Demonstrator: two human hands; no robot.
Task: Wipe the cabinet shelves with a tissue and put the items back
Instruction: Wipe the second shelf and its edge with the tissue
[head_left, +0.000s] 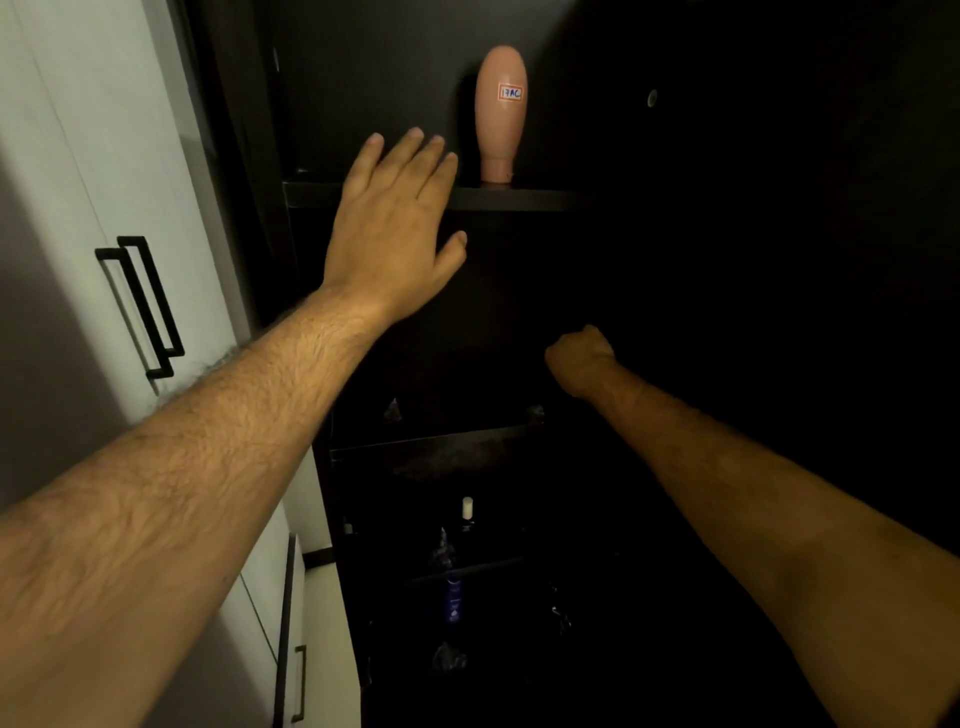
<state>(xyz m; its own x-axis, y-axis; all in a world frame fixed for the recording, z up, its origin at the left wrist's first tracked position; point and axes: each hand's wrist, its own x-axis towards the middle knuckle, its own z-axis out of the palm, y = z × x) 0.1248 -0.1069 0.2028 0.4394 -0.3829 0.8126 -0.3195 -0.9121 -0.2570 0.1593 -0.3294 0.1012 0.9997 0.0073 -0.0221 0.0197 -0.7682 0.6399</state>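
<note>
My right hand (579, 358) a fist in shadow, anything inside it hidden from me, lower shelves (436, 449) too dark to read, small bottles (456, 597) there unidentifiable, both forearms cut off by the frame edge

Both bare forearms are stretching forward and upward from the bottom corners of the view. The left hand (395, 223) is reaching highest, back toward the camera, fingers straight and close together, thumb splayed out to the right. The right hand (581, 359) is sitting lower, in shadow, fingers curling into a fist.
</note>
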